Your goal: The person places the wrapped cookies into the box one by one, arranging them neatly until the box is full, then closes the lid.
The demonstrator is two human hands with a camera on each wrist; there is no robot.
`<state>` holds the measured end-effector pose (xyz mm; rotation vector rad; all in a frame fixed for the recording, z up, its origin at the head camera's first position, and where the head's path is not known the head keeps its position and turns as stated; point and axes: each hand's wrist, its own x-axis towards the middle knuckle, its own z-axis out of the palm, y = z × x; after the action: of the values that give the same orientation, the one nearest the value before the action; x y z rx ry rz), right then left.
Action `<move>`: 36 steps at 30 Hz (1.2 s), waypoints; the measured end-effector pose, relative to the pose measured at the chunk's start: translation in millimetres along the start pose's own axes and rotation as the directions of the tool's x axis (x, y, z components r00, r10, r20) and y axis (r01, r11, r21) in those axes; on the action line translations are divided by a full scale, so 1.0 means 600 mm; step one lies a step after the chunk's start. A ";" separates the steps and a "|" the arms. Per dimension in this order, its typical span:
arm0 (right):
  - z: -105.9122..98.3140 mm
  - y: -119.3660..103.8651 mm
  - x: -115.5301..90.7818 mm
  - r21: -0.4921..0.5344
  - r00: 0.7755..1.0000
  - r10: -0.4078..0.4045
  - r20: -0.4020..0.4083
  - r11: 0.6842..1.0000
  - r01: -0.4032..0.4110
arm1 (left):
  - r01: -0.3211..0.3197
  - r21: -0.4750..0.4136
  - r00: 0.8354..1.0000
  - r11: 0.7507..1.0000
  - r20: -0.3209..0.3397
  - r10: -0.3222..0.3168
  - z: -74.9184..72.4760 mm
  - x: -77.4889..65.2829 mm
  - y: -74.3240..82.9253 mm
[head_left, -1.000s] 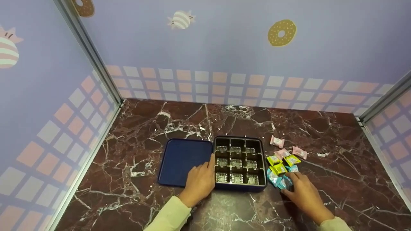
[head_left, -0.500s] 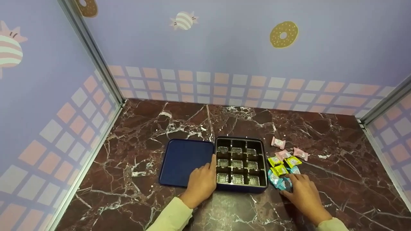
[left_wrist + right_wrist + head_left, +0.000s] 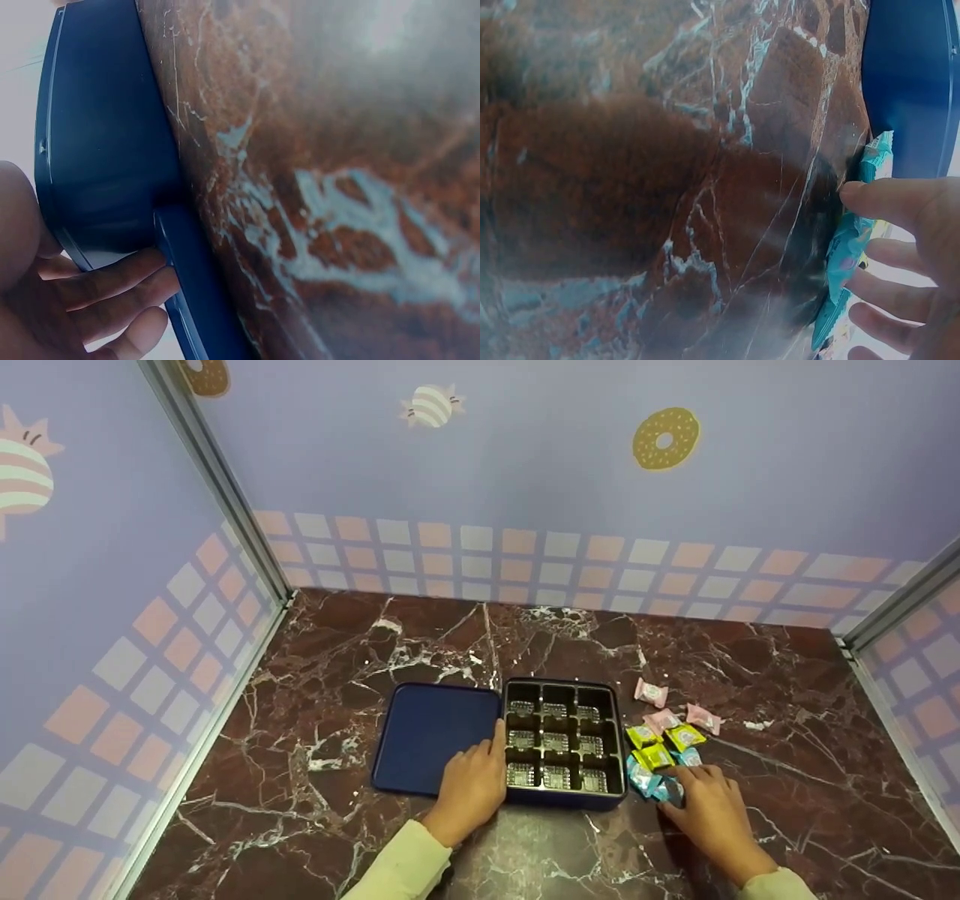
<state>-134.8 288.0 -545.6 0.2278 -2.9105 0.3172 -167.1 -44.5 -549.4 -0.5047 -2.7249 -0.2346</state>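
A dark blue box (image 3: 562, 801) sits near the table's middle, its black tray divided into several compartments. Against its left side lies the blue lid (image 3: 431, 735). My left hand (image 3: 471, 784) rests over the lid's right edge, index finger stretched along the box's left side; the left wrist view shows fingertips touching the lid's rim. Right of the box is a loose cluster of wrapped candies: teal candies (image 3: 642, 777), yellow candies (image 3: 652, 756) and pink candies (image 3: 703, 718). My right hand (image 3: 709, 806) touches the nearest teal candy (image 3: 847, 255) with thumb and extended fingers; the candy is partly hidden.
One pink candy (image 3: 650, 692) lies apart, behind the others. The brown marbled table (image 3: 360, 840) is bounded by a purple back wall (image 3: 525, 457) and side walls, joined by metal corner strips (image 3: 217, 472).
The head view has shifted very slightly. Both hands, the box, the lid and the candies stay practically where they were.
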 end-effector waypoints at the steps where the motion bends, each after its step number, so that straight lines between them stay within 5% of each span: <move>1: 0.000 0.000 0.000 0.003 1.000 0.003 0.000 1.000 -0.003 | 0.001 -0.001 1.000 1.000 0.004 -0.001 -0.001 -0.001 0.000; 36: -0.016 -0.004 0.007 0.077 0.991 -0.020 -0.132 0.997 0.030 | -0.011 0.031 1.000 0.999 -0.028 0.012 0.003 -0.001 -0.001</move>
<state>-136.6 287.1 -535.1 0.2453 -2.7662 0.4262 -167.4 -44.6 -551.6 -0.5044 -2.6932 -0.1953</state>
